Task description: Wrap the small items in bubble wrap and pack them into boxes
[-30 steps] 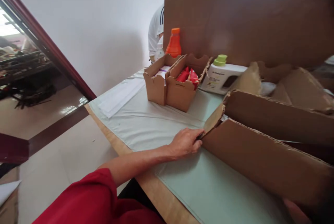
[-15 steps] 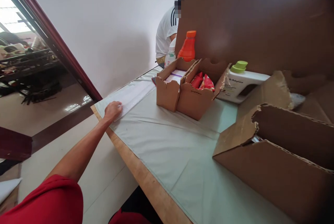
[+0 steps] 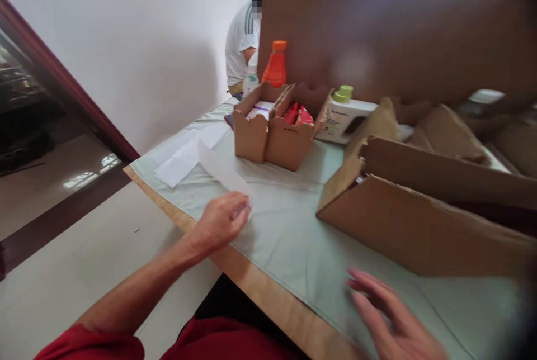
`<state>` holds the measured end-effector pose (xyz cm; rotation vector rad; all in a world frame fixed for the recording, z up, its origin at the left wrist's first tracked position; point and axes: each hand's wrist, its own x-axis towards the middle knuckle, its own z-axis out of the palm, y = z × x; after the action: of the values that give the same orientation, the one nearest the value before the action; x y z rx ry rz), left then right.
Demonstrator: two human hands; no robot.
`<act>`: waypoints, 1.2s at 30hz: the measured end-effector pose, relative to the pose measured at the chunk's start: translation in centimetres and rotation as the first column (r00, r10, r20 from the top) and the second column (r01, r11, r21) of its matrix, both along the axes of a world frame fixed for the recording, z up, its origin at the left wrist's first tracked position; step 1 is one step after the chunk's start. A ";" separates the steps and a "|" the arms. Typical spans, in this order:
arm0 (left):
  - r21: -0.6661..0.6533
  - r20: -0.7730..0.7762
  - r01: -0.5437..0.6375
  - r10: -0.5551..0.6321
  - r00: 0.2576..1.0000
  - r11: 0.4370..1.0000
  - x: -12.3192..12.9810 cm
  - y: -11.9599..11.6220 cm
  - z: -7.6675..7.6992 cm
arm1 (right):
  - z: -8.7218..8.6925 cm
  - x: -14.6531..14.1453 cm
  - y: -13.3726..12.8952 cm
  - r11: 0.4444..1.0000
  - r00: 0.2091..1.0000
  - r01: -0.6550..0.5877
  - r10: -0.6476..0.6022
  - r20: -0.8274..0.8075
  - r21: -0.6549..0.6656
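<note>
My left hand (image 3: 224, 217) is closed on the end of a thin, whitish, see-through sheet (image 3: 216, 173), which trails up and to the left above the cloth. What exactly it is made of I cannot tell. Behind it a flat white piece (image 3: 178, 167), looking like bubble wrap, lies near the table's left edge. My right hand (image 3: 392, 312) hovers over the cloth at the lower right, fingers apart and nothing in them. It is nearest to the long cardboard box (image 3: 419, 231).
Two small cardboard boxes (image 3: 249, 139) with packets inside stand mid-table. Behind them are an orange bottle (image 3: 276, 66) and a white jug (image 3: 335, 119) with a green cap. A tall cardboard panel (image 3: 377, 30) rises at the back. Beyond it sits a person in a white shirt (image 3: 243, 36).
My left hand has come from the table's left corner towards me, lifting a thin sheet off the white pile. My right hand has entered at the lower right. The view has shifted right.
</note>
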<state>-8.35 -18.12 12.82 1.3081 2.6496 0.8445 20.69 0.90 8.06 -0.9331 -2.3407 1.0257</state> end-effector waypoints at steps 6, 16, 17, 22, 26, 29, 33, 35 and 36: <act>-0.168 0.013 0.548 -0.554 0.832 0.819 12.0 3.6 -3.1 | 1.3 -4.4 -0.7 0.839 0.988 -0.156 0.121 -0.101 -0.522; -0.275 -0.011 0.708 -0.738 0.674 0.651 14.4 0.7 -3.1 | 0.1 -2.3 2.5 0.897 0.970 0.073 -0.166 -0.178 -0.435; -0.262 -0.007 0.722 -0.749 0.662 0.641 14.2 0.0 -2.9 | 0.3 -1.1 2.5 0.898 0.960 0.095 -0.197 -0.198 -0.429; -0.165 -0.056 0.742 -0.757 0.651 0.650 13.8 -1.3 -2.7 | 1.2 5.5 0.9 0.835 0.864 0.263 -0.426 -0.266 -0.484; -0.197 0.049 0.749 -0.757 0.652 0.632 14.4 -0.7 -2.1 | 2.4 5.7 -0.1 0.866 0.874 0.326 -0.429 -0.228 -0.380; -0.211 0.033 0.727 -0.739 0.673 0.653 14.3 -1.1 -1.5 | 3.3 1.3 0.5 0.946 0.943 0.064 -0.161 -0.290 -0.317; -0.224 -0.084 0.620 -0.648 0.757 0.752 12.8 -2.2 -1.8 | 3.4 -7.6 2.4 0.929 0.957 -0.231 0.164 -0.238 -0.289; -0.267 -0.142 0.537 -0.583 0.800 0.801 11.6 -2.2 -2.3 | 2.8 -11.1 3.4 0.921 0.961 -0.244 0.187 -0.205 -0.302; -0.293 -0.161 0.497 -0.555 0.816 0.817 11.0 -2.0 -2.5 | 2.3 -12.2 3.8 0.925 0.965 -0.230 0.176 -0.195 -0.303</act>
<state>2.69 -20.15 10.28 2.0357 2.2249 0.2911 8.52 4.74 10.39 -0.6906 -2.2026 1.5470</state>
